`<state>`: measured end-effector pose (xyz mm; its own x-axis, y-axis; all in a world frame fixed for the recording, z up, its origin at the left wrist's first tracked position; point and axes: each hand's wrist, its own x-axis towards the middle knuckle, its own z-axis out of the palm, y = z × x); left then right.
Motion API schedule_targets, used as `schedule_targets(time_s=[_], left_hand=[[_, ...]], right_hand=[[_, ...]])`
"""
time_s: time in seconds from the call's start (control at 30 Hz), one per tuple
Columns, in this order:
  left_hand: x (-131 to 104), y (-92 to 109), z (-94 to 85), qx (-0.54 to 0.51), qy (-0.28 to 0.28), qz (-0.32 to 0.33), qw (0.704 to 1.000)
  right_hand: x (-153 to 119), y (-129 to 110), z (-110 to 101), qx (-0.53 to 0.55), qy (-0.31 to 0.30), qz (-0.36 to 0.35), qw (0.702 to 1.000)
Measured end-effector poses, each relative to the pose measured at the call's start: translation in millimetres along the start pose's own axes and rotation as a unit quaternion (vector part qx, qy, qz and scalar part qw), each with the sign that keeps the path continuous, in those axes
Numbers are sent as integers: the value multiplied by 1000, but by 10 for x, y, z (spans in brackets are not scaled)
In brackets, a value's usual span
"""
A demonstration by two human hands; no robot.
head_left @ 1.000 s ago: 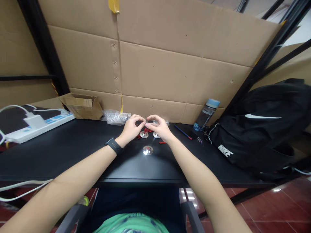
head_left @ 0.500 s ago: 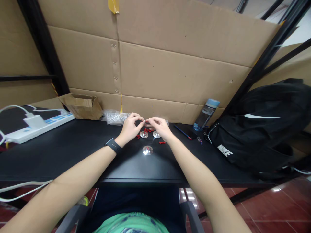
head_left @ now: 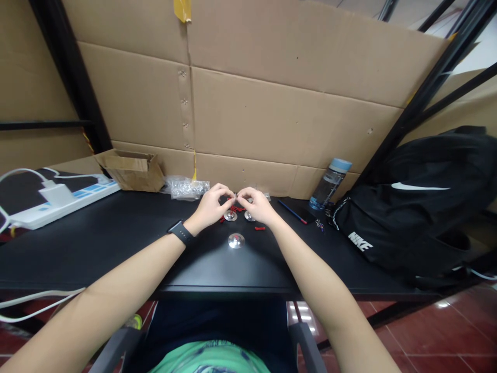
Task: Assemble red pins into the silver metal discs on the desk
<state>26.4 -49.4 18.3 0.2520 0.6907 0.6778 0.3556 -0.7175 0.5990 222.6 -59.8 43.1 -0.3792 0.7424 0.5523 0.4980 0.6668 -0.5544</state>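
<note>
My left hand and my right hand meet above the back of the black table, fingertips nearly touching. Both are pinched closed around something small and thin, too small to make out. Just below them lie two shiny metal discs, one at the left and one at the right, partly covered by my right hand. A third disc with a red centre sits nearer to me. Red pieces lie around the back discs, and a single red piece rests to the right.
At the left are a white power strip, a cardboard box and clear plastic wrap. Rightward stand a blue-capped bottle and a black backpack; a blue pen lies before the bottle.
Both hands have shifted slightly, with the left fingertips lower and to the right. The right hand's fingers are more curled, and it covers more of the right disc.
</note>
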Motion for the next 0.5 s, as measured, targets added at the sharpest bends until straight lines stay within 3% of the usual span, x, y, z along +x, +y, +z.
schedule_targets(time_s=[0.1,0.2,0.33,0.5], left_hand=[[26,-31,30,-134,-16,-74,988],[21,-45,47,-198,-83,-96,972],[-17,-42,33,-170,-182,-100,963],[-33,-5,-18,-39,-210,-52,976]], right_hand=[[-12,11,1,-44,5,-31,999],[-23,16,-2,-60,10,-49,997],[-23,36,-9,-46,41,-68,996],[-31,111,19,-64,-5,-75,995]])
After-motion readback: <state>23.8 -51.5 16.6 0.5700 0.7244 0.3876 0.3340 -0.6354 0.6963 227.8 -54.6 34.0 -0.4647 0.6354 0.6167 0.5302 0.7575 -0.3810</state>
